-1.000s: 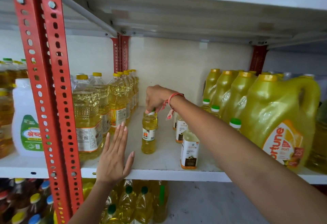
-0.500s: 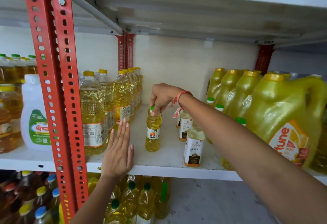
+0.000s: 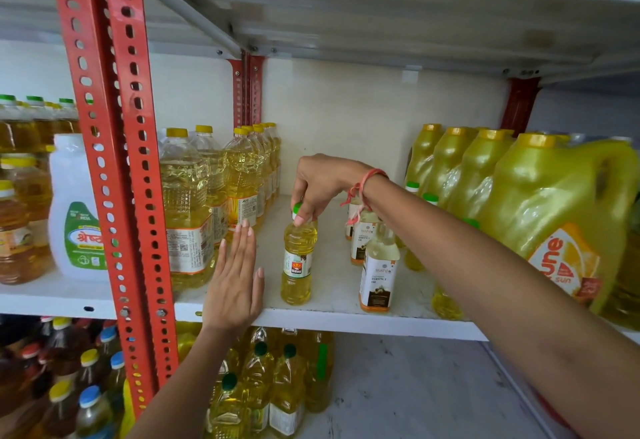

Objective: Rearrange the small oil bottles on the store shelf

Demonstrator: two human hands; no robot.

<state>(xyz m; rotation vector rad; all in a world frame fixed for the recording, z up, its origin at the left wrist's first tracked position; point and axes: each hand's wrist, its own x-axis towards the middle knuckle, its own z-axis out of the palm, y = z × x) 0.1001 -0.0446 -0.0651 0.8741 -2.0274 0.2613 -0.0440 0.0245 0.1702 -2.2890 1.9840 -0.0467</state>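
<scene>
A small yellow oil bottle [image 3: 298,262] with a green cap stands upright near the front of the white shelf [image 3: 332,320]. My right hand [image 3: 320,184] pinches its cap from above. My left hand [image 3: 235,282] is flat and open, fingers together, resting at the shelf's front edge just left of the bottle, not touching it. Right of the bottle stand small coconut oil bottles [image 3: 379,272] with white and brown labels, partly hidden by my right forearm. More small green-capped bottles [image 3: 412,186] sit behind my arm.
Tall clear oil bottles [image 3: 187,203] with yellow caps line the left of the shelf beside a red slotted upright [image 3: 114,147]. Large yellow jugs [image 3: 550,216] fill the right. A white jug [image 3: 74,216] stands beyond the upright. More bottles [image 3: 273,386] fill the shelf below.
My right hand has kept its grip on the small bottle's cap and brought it slightly toward the shelf front. My left hand stays flat at the shelf edge.
</scene>
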